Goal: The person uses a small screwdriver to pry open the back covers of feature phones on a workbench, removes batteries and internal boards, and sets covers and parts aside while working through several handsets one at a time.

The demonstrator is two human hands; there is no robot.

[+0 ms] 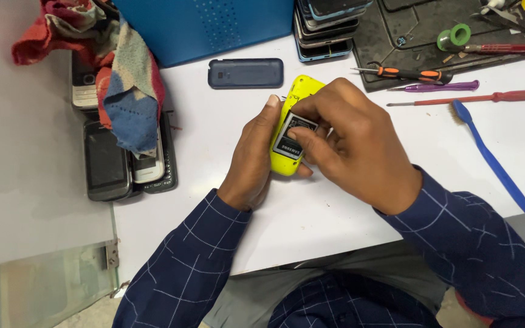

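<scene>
My left hand [251, 159] cups a small yellow phone [291, 103] from its left side, back facing up with the cover off. My right hand [353, 143] lies over the phone, and its fingertips press on a grey and black battery [293, 138] sitting in the phone's open back. A dark blue-grey back cover [245, 73] lies flat on the white table [311, 212], just beyond the hands.
Several old phones [107, 161] lie at the left under a red and blue cloth [123, 73]. A blue box [205, 27] and a stack of phones [326, 27] stand at the back. Screwdrivers [469, 98] and a blue brush [493, 161] lie at the right.
</scene>
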